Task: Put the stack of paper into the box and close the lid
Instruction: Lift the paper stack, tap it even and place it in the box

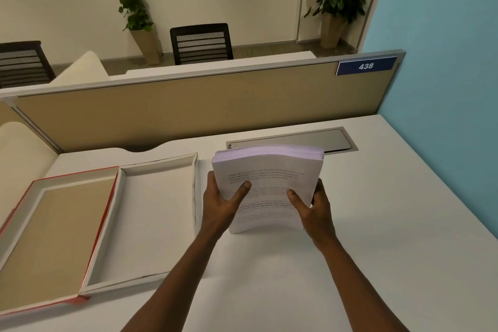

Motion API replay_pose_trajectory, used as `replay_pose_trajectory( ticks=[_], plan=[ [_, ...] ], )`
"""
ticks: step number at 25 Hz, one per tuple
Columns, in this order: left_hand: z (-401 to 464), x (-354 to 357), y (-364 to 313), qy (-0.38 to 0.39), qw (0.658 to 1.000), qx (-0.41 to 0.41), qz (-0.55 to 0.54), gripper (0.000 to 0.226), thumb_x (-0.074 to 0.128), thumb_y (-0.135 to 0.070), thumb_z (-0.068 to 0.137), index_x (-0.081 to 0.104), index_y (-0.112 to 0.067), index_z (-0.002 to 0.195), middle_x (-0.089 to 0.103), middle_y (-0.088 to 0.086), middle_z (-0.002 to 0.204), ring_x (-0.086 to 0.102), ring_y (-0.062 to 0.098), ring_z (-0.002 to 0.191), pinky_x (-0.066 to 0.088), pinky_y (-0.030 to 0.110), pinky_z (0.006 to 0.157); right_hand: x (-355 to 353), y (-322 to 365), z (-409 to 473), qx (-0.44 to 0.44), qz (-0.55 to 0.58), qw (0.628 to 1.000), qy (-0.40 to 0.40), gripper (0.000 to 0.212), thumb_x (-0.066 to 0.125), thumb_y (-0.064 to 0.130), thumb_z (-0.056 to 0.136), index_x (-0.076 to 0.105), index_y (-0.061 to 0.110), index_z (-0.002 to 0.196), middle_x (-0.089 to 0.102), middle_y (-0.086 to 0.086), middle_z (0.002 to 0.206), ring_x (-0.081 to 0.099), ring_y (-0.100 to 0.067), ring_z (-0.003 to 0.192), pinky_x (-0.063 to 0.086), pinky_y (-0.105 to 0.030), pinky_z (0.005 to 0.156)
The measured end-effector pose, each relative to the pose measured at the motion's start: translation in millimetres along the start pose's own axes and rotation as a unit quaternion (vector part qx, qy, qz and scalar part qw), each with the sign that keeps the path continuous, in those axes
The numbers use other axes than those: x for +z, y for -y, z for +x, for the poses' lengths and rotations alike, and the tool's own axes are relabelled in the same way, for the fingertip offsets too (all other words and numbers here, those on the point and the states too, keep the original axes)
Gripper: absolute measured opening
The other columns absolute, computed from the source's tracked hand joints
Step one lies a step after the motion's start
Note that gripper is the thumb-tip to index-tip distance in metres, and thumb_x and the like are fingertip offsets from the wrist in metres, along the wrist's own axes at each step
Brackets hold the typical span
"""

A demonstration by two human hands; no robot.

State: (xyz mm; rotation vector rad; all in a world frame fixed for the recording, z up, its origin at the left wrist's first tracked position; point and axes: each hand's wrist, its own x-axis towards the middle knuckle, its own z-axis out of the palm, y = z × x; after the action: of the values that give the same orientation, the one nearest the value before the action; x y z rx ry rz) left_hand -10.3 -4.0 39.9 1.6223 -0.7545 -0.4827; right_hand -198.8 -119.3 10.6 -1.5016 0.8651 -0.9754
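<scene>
While you look down at it, the white counter [377, 224] fills most of your view, backed by a tan partition [188, 108] that carries a blue plate [366, 65] reading 438. A grey metal cable flap [293, 139] is set into the counter near the partition.

On your left lies the box [159, 213], open and shallow, its white tray facing up with nothing inside it. Its lid [51, 234] is folded out flat further left, joined to the tray along one long side, showing a brown inner face and a red edge.

Just right of the box, you hold the stack of paper [266, 183] above the counter, tilted up toward you so that the printed top sheet faces you; the text is too blurred to read. The far edge of the stack fans a little and the sheets bow slightly.

Your left hand [221, 202] grips the stack's left side, thumb pressed on the top sheet. Your right hand [312, 205] grips the right side the same way, thumb on top and the other fingers hidden behind the paper.
</scene>
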Motion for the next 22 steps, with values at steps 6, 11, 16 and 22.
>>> replay_pose_trajectory(
  ticks=[6, 11, 16, 22],
  plan=[
    [-3.2, 7.8, 2.8, 0.009, 0.999, -0.010, -0.041, 0.044, 0.073, -0.040, 0.079, 0.063, -0.033, 0.121, 0.074, -0.003, 0.113, 0.072, 0.025, 0.101, 0.063, 0.051, 0.083, 6.8, 5.2, 0.3, 0.020, 0.027, 0.999, -0.025, 0.029, 0.072, 0.032, 0.089, 0.054, 0.044, 0.108, 0.068, 0.006, 0.108, 0.068, -0.013, 0.097, 0.062, -0.024, 0.068],
    [-14.2, 6.3, 4.3, -0.008, 0.999, -0.007, -0.047, 0.037, 0.072, -0.040, 0.081, 0.066, -0.035, 0.117, 0.075, -0.007, 0.108, 0.074, 0.022, 0.096, 0.065, 0.044, 0.078, 7.5, 5.3, -8.2, -0.001, 0.020, 0.999, -0.043, 0.024, 0.069, 0.048, 0.083, 0.053, 0.053, 0.101, 0.068, 0.021, 0.096, 0.068, -0.001, 0.091, 0.057, -0.015, 0.060],
    [-18.7, 3.2, 9.9, 0.011, 1.000, 0.002, -0.016, 0.046, 0.072, -0.039, 0.082, 0.063, -0.026, 0.125, 0.073, -0.006, 0.112, 0.073, 0.022, 0.099, 0.065, 0.040, 0.079, 0.7, 0.1, -14.2, -0.010, -0.021, 1.000, -0.019, 0.038, 0.072, 0.043, 0.081, 0.050, 0.050, 0.111, 0.066, 0.016, 0.107, 0.066, 0.002, 0.096, 0.058, -0.014, 0.067],
    [-29.7, -9.8, 27.7, 0.044, 0.996, 0.010, 0.071, 0.043, 0.068, -0.009, 0.090, 0.055, -0.032, 0.123, 0.065, -0.023, 0.111, 0.066, 0.020, 0.104, 0.059, 0.034, 0.086, -15.6, -17.8, -16.3, -0.006, -0.134, 0.991, 0.008, 0.032, 0.069, 0.018, 0.092, 0.049, 0.032, 0.113, 0.066, 0.014, 0.105, 0.063, 0.013, 0.093, 0.057, -0.010, 0.070]
  ],
)
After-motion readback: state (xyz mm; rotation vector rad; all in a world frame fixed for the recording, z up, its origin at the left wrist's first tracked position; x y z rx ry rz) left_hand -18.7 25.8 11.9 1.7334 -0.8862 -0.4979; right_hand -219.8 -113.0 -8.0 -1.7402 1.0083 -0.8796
